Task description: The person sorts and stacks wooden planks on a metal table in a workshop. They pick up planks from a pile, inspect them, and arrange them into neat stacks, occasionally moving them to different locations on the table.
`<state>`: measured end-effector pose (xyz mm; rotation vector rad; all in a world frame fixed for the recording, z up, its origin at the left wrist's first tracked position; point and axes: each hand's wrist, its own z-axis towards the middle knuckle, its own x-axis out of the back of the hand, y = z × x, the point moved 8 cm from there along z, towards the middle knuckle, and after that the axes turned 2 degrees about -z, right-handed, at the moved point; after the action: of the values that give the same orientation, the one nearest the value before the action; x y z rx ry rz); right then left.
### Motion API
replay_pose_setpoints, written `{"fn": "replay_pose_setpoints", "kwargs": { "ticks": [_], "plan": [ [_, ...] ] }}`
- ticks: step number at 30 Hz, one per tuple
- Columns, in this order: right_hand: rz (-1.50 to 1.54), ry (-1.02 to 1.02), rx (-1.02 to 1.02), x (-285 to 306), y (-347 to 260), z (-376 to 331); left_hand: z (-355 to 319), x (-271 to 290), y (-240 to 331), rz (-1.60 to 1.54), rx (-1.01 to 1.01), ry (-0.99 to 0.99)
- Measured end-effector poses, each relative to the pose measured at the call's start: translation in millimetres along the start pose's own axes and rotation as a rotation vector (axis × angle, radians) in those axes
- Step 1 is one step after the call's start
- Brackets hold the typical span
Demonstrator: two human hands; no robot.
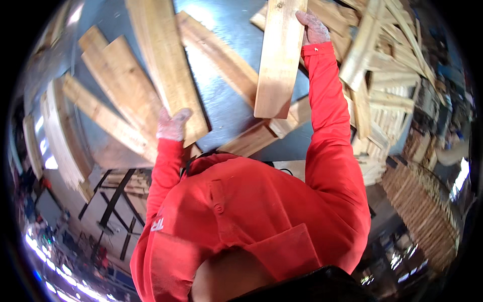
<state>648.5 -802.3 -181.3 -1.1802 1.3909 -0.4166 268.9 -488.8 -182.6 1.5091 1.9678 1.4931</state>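
My left hand (172, 124), in a speckled work glove, grips the near end of a long pale wooden plank (163, 60) that runs away from me over the dark table (226, 100). Farther off, my gloved right hand (313, 26) is stretched out and holds the right edge of a second, shorter plank (279, 55), which is lifted above the table. Both arms are in red sleeves. More loose planks (221, 55) lie flat between and under the two held boards.
Several planks (108, 95) fan out on the left of the table, with a stack of boards on edge (58, 136) beyond them. A jumbled heap of boards (382, 65) rises at right, and a neat pile of stacked wood (422, 211) stands lower right. A black metal frame (113, 201) shows below the table.
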Motion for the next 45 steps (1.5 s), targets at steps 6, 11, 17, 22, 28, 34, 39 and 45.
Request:
{"fn": "replay_pose_setpoints", "kwargs": {
  "ticks": [6,11,17,22,28,34,39,45],
  "plan": [
    [-1.195,0.094,0.22,-156,65,2,-12,14,41,0.108,0.084,0.071],
    [-1.263,0.041,0.038,-219,74,-34,11,94,16,-0.363,0.066,0.12],
    [-1.273,-0.024,0.084,-235,88,-44,200,323,131,0.501,0.073,0.423],
    [-1.19,0.067,-0.006,-234,98,-43,353,393,162,0.907,0.186,0.404],
    [-1.273,0.168,-0.073,-226,108,-52,430,369,103,0.89,0.227,0.302],
    [-1.274,0.136,-0.15,-241,105,-54,514,460,148,0.672,-0.092,0.868],
    [-1.391,0.13,-0.098,-237,112,-56,445,386,178,0.274,-0.066,0.711],
    [-0.927,-0.077,-0.133,-232,144,-80,155,195,77,0.353,-0.212,0.457]
  ]
}}
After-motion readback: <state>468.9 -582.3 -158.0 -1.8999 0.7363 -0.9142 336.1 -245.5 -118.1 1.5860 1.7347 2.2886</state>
